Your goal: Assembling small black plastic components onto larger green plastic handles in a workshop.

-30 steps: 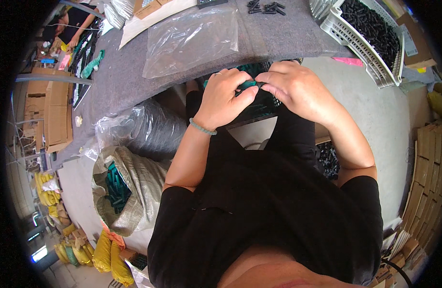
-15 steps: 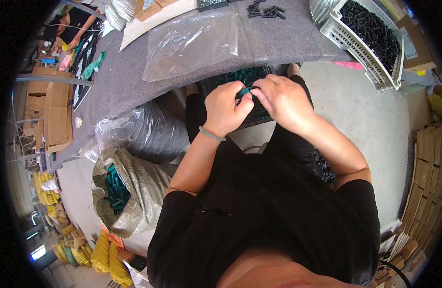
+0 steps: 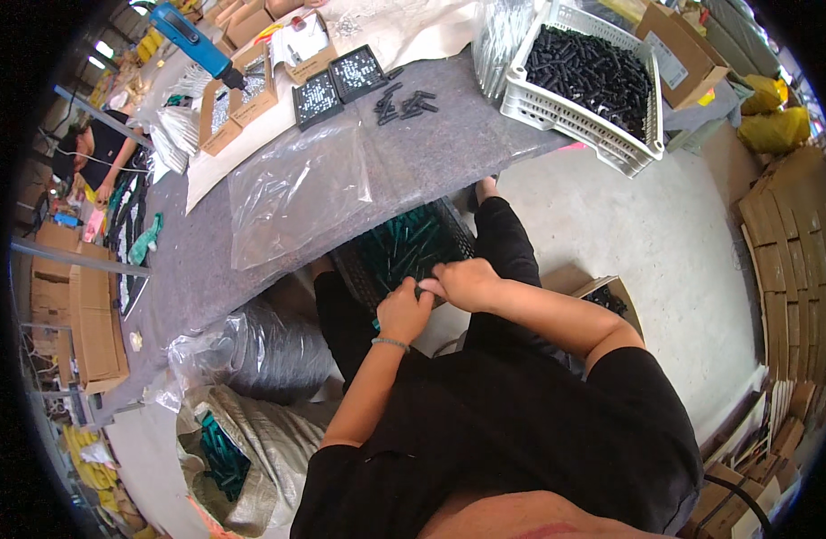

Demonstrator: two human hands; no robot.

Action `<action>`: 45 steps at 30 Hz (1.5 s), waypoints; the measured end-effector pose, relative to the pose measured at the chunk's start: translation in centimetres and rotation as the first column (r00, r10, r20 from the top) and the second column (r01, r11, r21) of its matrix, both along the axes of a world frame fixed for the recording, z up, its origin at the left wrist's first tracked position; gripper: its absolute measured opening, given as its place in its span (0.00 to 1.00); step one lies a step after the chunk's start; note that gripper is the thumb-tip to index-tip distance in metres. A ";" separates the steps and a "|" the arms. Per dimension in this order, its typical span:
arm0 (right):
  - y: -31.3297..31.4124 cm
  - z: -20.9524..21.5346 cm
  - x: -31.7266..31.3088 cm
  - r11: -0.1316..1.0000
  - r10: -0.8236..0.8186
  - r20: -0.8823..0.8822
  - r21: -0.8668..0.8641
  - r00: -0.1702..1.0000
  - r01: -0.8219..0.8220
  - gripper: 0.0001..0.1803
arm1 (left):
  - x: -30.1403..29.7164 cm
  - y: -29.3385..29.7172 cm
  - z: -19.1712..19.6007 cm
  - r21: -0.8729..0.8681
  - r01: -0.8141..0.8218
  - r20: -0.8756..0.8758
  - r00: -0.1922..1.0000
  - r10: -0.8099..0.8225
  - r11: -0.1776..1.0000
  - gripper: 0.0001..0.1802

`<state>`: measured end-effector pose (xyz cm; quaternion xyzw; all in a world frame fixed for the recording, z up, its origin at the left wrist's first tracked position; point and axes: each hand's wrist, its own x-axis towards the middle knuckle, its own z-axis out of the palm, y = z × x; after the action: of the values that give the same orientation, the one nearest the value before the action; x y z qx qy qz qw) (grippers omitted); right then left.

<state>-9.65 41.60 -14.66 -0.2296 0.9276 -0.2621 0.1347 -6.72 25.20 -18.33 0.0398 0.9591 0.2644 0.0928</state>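
My left hand (image 3: 404,310) and my right hand (image 3: 467,284) meet above the near edge of a black crate (image 3: 348,274) between my legs. Both are closed, fingertips pinched together. A small dark green plastic piece sits between them, almost wholly covered by the fingers. What my right fingers grip is hidden. Many long green plastic pieces (image 3: 404,242) fill the crate just beyond my hands. A bracelet circles my left wrist.
On the grey-covered table lie a clear plastic bag (image 3: 296,193), loose black pieces (image 3: 406,105) and a blue power screwdriver (image 3: 193,40). A white basket (image 3: 579,135) of black pieces stands right. A sack (image 3: 283,449) with green pieces sits left; a carton (image 3: 624,301) is by my right leg.
The view has tilted and turned, showing more of the table. My hands have come lower and nearer over the crate's near edge, and the green piece between them is now mostly hidden.
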 end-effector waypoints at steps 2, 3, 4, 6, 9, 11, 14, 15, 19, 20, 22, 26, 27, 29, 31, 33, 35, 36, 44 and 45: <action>0.3 2.2 -1.7 0.971 -0.129 -0.198 -0.223 0.972 0.084 0.20 | -2.6 -1.0 -3.2 -0.069 -0.047 -0.041 0.998 0.044 0.996 0.20; 0.9 5.0 -2.7 0.934 -0.222 -0.377 -0.346 0.900 0.085 0.16 | -3.9 -1.5 -3.5 -0.070 -0.036 -0.043 0.999 0.033 0.997 0.23; 1.8 6.7 -3.8 0.907 -0.334 -0.497 -0.402 0.801 0.129 0.15 | -4.6 -1.8 -3.7 -0.101 -0.051 -0.127 0.991 0.038 0.994 0.31; 5.2 10.4 -7.2 0.901 -0.411 -0.645 -0.394 0.644 0.181 0.13 | -5.4 -3.1 -4.0 -0.214 -0.064 -0.316 0.949 -0.007 0.975 0.36; 12.9 11.6 -15.1 0.858 -0.496 -0.701 -0.306 0.512 0.413 0.16 | -4.5 -3.8 -0.1 -0.161 -0.034 -0.377 0.926 -0.030 0.986 0.32; 16.2 12.3 -19.1 0.837 -0.478 -0.528 -0.033 0.702 0.546 0.22 | -2.7 -4.2 2.4 -0.061 0.028 -0.238 0.970 -0.042 0.998 0.30; 26.6 7.9 -26.9 0.945 -0.279 -0.334 0.074 0.900 0.320 0.32 | -0.2 -4.8 2.6 0.014 0.065 -0.436 0.899 -0.053 0.998 0.26; 30.2 6.0 -30.0 0.962 -0.251 -0.216 0.055 0.944 0.268 0.34 | 0.5 -5.3 1.7 0.056 0.064 -0.538 0.843 -0.024 0.996 0.24; 30.9 3.7 -34.5 0.930 -0.353 -0.171 0.042 0.920 0.365 0.34 | 4.8 -10.4 3.8 -0.001 -0.114 -0.645 0.759 0.086 0.994 0.20; 31.6 3.4 -35.1 0.934 -0.330 -0.155 0.090 0.931 0.346 0.31 | 5.9 -12.4 4.3 0.010 -0.182 -0.748 0.651 0.128 0.983 0.19; 31.5 3.5 -35.8 0.919 -0.363 -0.112 0.124 0.925 0.375 0.30 | 8.4 -16.2 7.1 -0.047 -0.437 -0.857 0.480 0.189 0.898 0.14; 29.8 5.2 -33.8 0.927 -0.309 -0.160 0.168 0.937 0.334 0.25 | 14.3 -26.2 10.6 -0.019 -0.854 -0.930 0.206 0.304 0.521 0.09; 30.6 5.5 -33.8 0.942 -0.217 -0.214 0.209 0.952 0.261 0.24 | 15.8 -29.3 10.4 0.028 -0.907 -0.913 0.149 0.381 0.421 0.09; 31.2 5.4 -33.1 0.968 -0.178 -0.270 0.126 0.946 0.217 0.22 | 19.5 -35.4 9.7 -0.066 -0.987 -0.831 0.136 0.540 0.147 0.13; 29.3 7.1 -30.8 0.938 -0.150 -0.321 0.252 0.935 0.237 0.22 | 22.7 -39.4 10.0 -0.457 -0.878 -0.495 0.121 0.860 -0.140 0.28; 32.4 6.9 -31.3 0.943 -0.155 -0.365 0.222 0.918 0.247 0.22 | 23.4 -41.0 10.7 -0.559 -0.813 -0.180 -0.076 0.981 -0.166 0.49; 31.7 5.6 -33.2 0.957 -0.276 -0.277 0.008 0.920 0.290 0.23 | 33.2 -48.6 5.5 -0.506 -0.832 -0.032 -0.246 0.969 -0.228 0.65; 33.3 5.9 -31.9 0.883 -0.455 -0.170 -0.211 0.874 0.419 0.24 | 31.1 -49.2 4.9 -0.527 -0.831 0.027 -0.227 0.974 -0.179 0.66; 36.8 10.4 -29.1 0.126 -0.091 0.423 -0.893 0.901 0.432 0.17 | 28.1 -48.4 6.8 -0.525 -0.844 0.326 -0.078 0.942 0.112 0.51; 34.8 11.3 -27.7 -0.011 -0.197 0.403 -0.913 0.894 0.409 0.18 | 26.0 -47.6 6.0 -0.651 -0.736 0.201 0.068 0.977 0.185 0.49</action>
<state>-37.34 76.41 -3.37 -0.0302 0.5102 -0.8583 -0.0457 19.24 -22.44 -12.35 -0.6552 0.7224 0.0687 0.2101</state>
